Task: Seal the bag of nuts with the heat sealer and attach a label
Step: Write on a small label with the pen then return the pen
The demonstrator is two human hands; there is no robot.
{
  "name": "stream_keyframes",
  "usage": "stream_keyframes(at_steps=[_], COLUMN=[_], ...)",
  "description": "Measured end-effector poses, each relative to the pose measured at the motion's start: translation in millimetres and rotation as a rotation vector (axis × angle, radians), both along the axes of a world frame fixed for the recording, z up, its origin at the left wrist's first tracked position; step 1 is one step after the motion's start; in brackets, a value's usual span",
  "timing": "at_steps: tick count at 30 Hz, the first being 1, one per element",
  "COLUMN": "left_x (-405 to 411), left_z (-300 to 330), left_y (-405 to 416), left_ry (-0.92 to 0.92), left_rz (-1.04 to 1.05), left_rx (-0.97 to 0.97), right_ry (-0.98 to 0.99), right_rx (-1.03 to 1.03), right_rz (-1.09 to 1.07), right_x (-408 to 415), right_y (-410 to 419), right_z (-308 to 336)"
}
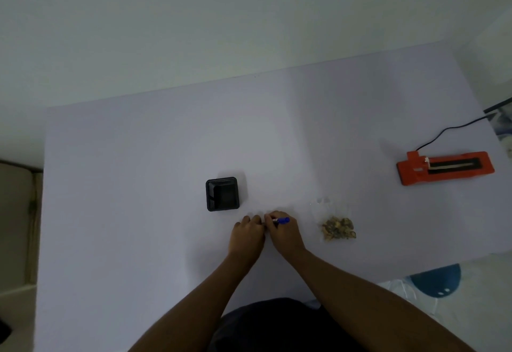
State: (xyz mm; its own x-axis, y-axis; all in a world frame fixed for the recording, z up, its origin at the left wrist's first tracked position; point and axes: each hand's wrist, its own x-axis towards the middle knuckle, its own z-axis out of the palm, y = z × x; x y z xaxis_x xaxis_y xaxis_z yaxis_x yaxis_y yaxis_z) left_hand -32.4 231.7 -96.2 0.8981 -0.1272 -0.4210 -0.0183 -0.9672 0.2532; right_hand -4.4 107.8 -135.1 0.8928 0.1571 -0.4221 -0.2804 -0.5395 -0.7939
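The right hand (282, 231) is pinching a slim blue-capped pen (282, 220) between closed fingers, tip down as if writing, while the left hand (246, 233) is pressing flat beside it, probably pinning a label I cannot make out. Right of the fingers the crinkly clear bag of nuts (338, 227) is lying; far right sits the boxy orange heat sealer (444, 167), and just left a square black plastic tray (222, 193).

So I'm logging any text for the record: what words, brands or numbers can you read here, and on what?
None can be read.
Heat sealer: no legible marking.
Pen in the right hand: too small to read.
Bag of nuts: no label visible.
Black tray: no text.
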Motion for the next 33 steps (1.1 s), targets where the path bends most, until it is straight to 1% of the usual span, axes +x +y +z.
stream_keyframes(at_steps=[11,17,28,31,33], left_x=[-1.9,-1.0,0.2,1.4,1.7], left_z=[-0.4,-1.0,-0.2,-0.2,0.2], left_y=[-2.9,-3.3,-3.3,-3.7,-4.3], left_ry=[0.004,-0.009,-0.006,-0.004,0.004], left_rz=[-0.01,-0.013,-0.022,-0.021,-0.021], left_rx=[0.035,0.043,0.05,0.05,0.052], right_ry=[0.011,-0.013,-0.025,-0.026,-0.019], right_rx=[-0.013,-0.035,-0.049,-0.057,-0.046], right_rz=[-0.004,0.0,-0.037,-0.091,-0.088], right_x=[-1.1,-2.5,-3.1,-1.5,-0.3], right_y=[-3.8,-7.1,-6.6,-7.0,-5.0], right_z=[1.0,-0.7,0.8,3.3,4.1])
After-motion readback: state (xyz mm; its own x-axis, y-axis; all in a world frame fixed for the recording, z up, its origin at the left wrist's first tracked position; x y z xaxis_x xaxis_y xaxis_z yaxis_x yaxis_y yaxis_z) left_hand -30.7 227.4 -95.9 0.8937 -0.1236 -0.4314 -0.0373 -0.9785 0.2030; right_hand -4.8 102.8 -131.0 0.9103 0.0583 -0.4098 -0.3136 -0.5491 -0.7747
